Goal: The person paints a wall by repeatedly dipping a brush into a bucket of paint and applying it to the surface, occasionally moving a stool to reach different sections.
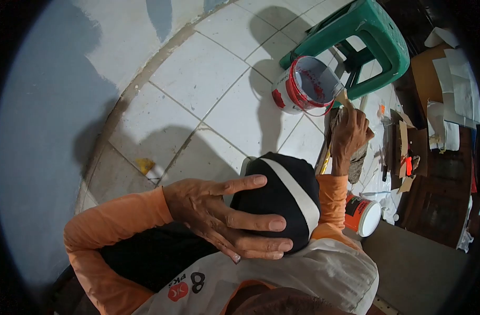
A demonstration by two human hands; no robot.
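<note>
My left hand point(224, 215) has its fingers spread over my bent knee point(282, 194), which is in black cloth with a white stripe. No object shows in that hand. Out to the right, my right hand point(351, 130) is closed around the pale wooden handle of what looks like a paintbrush point(343, 98), held at the rim of a paint bucket point(288, 93). The bucket is white and red, tilted in view, with grey paint and reddish patches inside. The far end of the brush is hard to make out at the rim.
A green plastic stool point(384, 42) stands just behind the bucket. Near my right sleeve is an orange can with a white lid point(370, 218). Cardboard boxes point(405, 152) and papers lie at the right. Along the left runs a wall point(40, 105) partly covered in grey paint.
</note>
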